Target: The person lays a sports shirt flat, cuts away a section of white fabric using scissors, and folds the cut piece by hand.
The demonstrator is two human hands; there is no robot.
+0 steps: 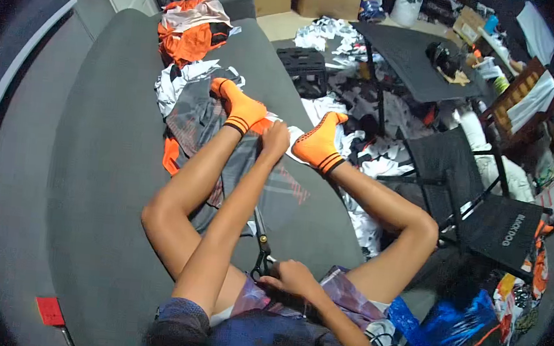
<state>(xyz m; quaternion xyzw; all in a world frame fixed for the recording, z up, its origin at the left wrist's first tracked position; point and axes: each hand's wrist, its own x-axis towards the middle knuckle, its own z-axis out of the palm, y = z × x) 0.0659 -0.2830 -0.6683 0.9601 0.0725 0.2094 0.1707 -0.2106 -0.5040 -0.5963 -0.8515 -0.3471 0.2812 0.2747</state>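
Observation:
My left hand point(275, 138) reaches forward between my feet, its fingers closed on cloth at the edge of a grey garment point(245, 163). White and orange fabric shows beside that hand. The garment, with a faint red pattern, lies spread on the sofa between my legs. Close to my lap, my right hand point(295, 279) is closed at the handles of black-handled scissors point(262, 241), partly hiding them. The blades point away from me, over the garment. My feet wear orange socks point(319, 142) and rest on either side of the cloth.
I sit on a grey sofa point(113, 159). Orange and white clothes point(194, 30) are heaped at its far end. At right are a black table point(418, 60), a folding chair point(496, 232), cloth scraps on the floor and a blue plastic bag point(454, 327). A red-headed tool point(50, 311) is lower left.

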